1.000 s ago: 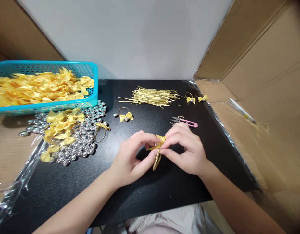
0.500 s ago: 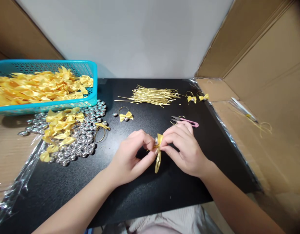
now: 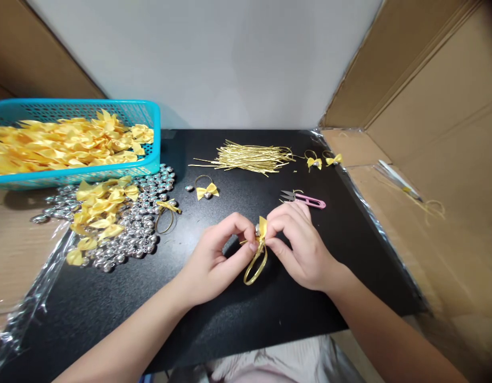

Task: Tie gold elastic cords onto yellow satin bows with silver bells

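Note:
Between my hands, above the black table, is a yellow ribbon bow [image 3: 262, 227] with a silver bead beside it. A loop of gold cord [image 3: 255, 270] hangs below the bow. My left hand [image 3: 222, 258] pinches the cord near the bead with thumb and index finger. My right hand [image 3: 300, 242] is closed on the bow's right side; its fingertips partly cover the ribbon. Just beyond my right hand lie pink thread snips [image 3: 310, 200], blades pointing left.
A turquoise basket [image 3: 156, 135] of yellow bows stands at the left. Silver beads [image 3: 144, 234] and loose bows [image 3: 106, 199] are heaped before it. Gold cords [image 3: 256, 157] lie at the back. Looped bows [image 3: 207, 191] rest on the table [image 3: 182, 330]. Cardboard [image 3: 441, 138] walls the right side.
The gold loop has swung leftward and shows wider, turning more face-on. Both hands keep their pinch on the piece, with only slight finger movement.

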`<state>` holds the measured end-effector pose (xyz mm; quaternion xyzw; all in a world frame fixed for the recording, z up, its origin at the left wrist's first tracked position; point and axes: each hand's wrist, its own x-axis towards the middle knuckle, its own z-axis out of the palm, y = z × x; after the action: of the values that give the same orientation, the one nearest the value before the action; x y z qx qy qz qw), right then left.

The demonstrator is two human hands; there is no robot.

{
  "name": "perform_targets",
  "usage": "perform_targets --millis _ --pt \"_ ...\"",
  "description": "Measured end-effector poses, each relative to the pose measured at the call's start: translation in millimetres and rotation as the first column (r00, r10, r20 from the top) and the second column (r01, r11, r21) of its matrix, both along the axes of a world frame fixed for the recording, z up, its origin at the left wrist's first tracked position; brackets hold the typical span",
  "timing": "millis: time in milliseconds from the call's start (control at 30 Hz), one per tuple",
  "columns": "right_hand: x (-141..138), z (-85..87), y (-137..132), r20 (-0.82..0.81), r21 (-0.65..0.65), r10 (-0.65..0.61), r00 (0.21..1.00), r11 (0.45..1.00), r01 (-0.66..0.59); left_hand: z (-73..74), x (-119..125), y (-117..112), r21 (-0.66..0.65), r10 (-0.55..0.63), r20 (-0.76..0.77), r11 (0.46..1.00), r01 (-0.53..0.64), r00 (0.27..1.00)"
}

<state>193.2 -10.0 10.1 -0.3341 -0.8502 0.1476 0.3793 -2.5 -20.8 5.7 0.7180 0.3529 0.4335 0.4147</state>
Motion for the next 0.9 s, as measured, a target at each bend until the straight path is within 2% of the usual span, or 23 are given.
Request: perform_targets --millis 133,300,400,500,600,700,900 --pt "-1.1 -0.6 -1.0 0.032 0.018 -0.023 0.999 1.000 0.022 1.7 -1.4 1.7 -0.051 -0.014 -0.018 0.999 0.013 1.000" --pt "-3.4 -1.9 -1.3 0.130 0.155 -0.086 0.988 0.986 0.066 5.1 -1.6 2.5 0.013 -0.011 -0.044 1.000 0.012 0.999" --pt "-4.0 -2.7 -1.1 0.164 0.183 -0.101 0.981 0.981 0.071 7.0 -0.1 2.5 0.030 0.033 -0.114 0.999 -0.030 0.993" --pt "-3.6 -2.2 -1.2 0.133 0.129 -0.073 0.988 0.990 0.056 7.6 0.4 3.3 0.008 0.017 -0.122 1.000 -0.017 0.992" --pt "-3.0 -0.7 -1.6 0.060 0.047 -0.033 0.998 0.998 0.030 5.8 -0.7 4.4 -0.053 -0.053 -0.028 0.997 0.051 0.998" --pt "-2.6 -0.4 -1.7 0.006 -0.009 -0.010 1.000 1.000 0.010 2.9 -1.9 4.8 -0.113 -0.075 0.041 0.990 0.079 0.996" --pt "-1.9 -2.1 -1.2 -0.069 -0.041 0.020 0.997 0.999 -0.022 0.4 -3.6 5.0 -0.173 -0.079 0.057 0.981 0.088 0.995"
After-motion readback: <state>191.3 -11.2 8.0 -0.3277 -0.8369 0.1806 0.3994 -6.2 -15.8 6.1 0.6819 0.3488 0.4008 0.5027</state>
